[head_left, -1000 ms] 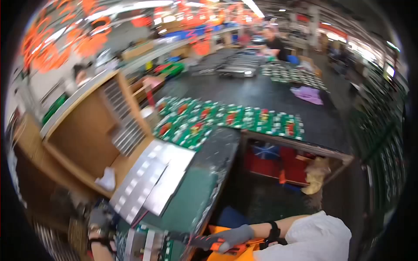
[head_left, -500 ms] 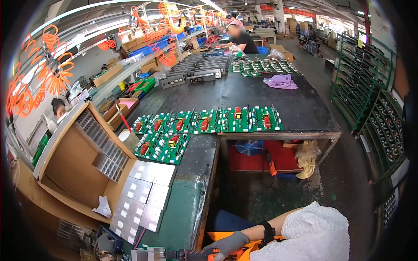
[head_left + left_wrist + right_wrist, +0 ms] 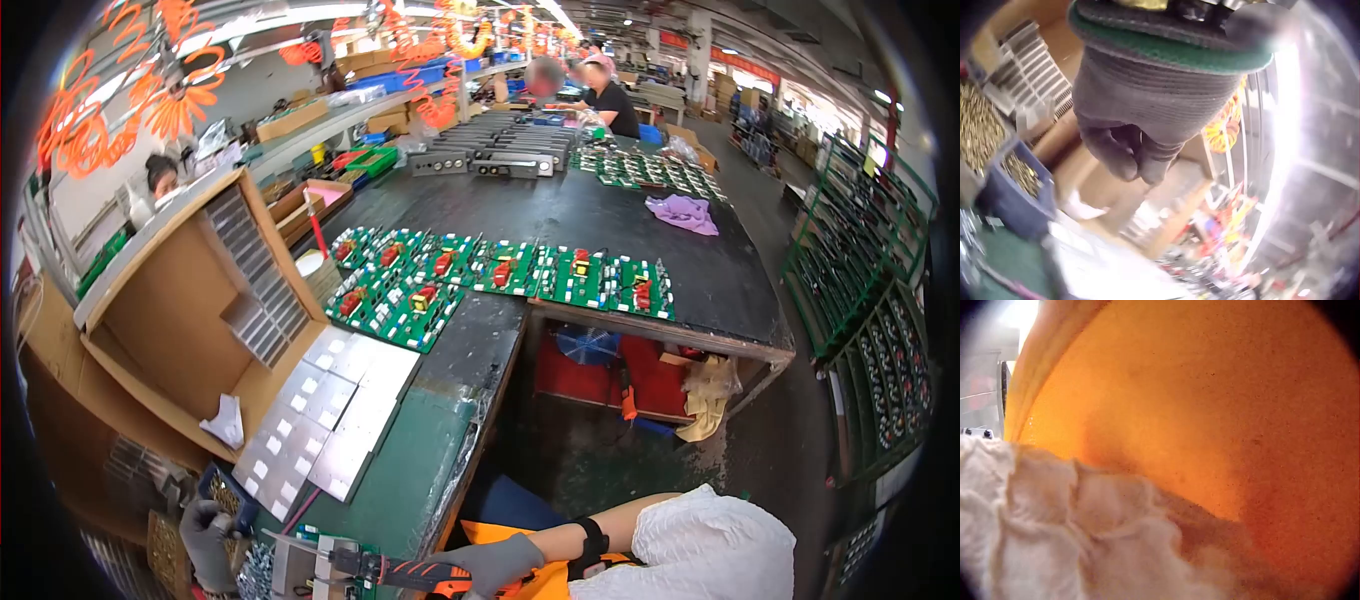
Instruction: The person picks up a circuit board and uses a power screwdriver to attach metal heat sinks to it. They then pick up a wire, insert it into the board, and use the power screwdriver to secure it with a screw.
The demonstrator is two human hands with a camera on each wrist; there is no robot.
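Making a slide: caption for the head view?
Grey-gloved right hand grips an orange-black power tool; green rectangular circuit boards lie beyond.

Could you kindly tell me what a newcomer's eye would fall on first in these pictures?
Probably the bright orange coiled hoses hanging at the upper left of the head view, then the green circuit boards laid out across the dark table in the middle. Nearer, at the bottom edge, the person's gloved right grip holds an orange-and-black power tool.

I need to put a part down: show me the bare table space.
Bare: the black tabletop between the near circuit boards and grey casings; the green surface right of the metal plates. Crowded: around the left hand, by the blue bin.
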